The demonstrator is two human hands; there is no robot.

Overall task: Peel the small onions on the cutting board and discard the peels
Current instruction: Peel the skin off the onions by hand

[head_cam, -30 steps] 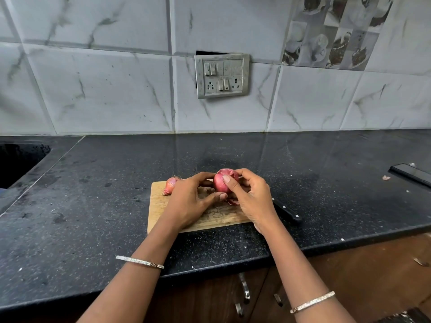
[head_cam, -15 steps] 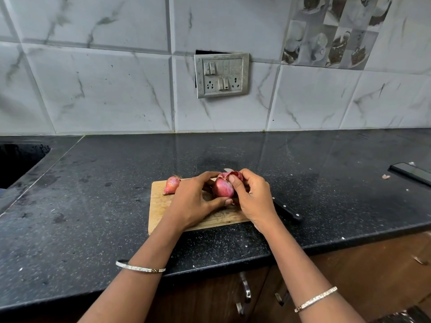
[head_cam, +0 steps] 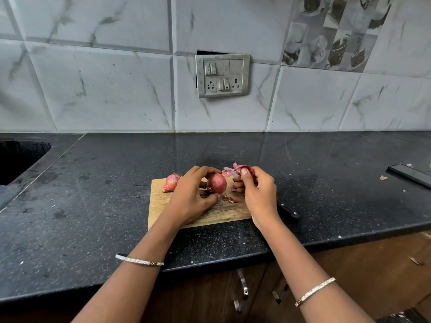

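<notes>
A small wooden cutting board (head_cam: 163,203) lies on the black counter. Above it my left hand (head_cam: 193,197) grips a small red onion (head_cam: 217,183) between thumb and fingers. Just right of it my right hand (head_cam: 254,192) pinches a strip of reddish peel (head_cam: 238,167) that hangs free of the onion. A second small onion (head_cam: 171,182), still in its skin, rests at the board's far left corner. A few peel scraps (head_cam: 231,199) lie on the board between my hands.
A black-handled knife (head_cam: 288,209) lies on the counter at the board's right edge, partly behind my right wrist. A sink (head_cam: 16,159) opens at far left. A dark flat object (head_cam: 408,174) and a peel bit (head_cam: 383,177) sit at far right.
My right hand has pulled a strip of peel off the onion and moved it up and to the right. My left hand keeps its hold on the onion.
</notes>
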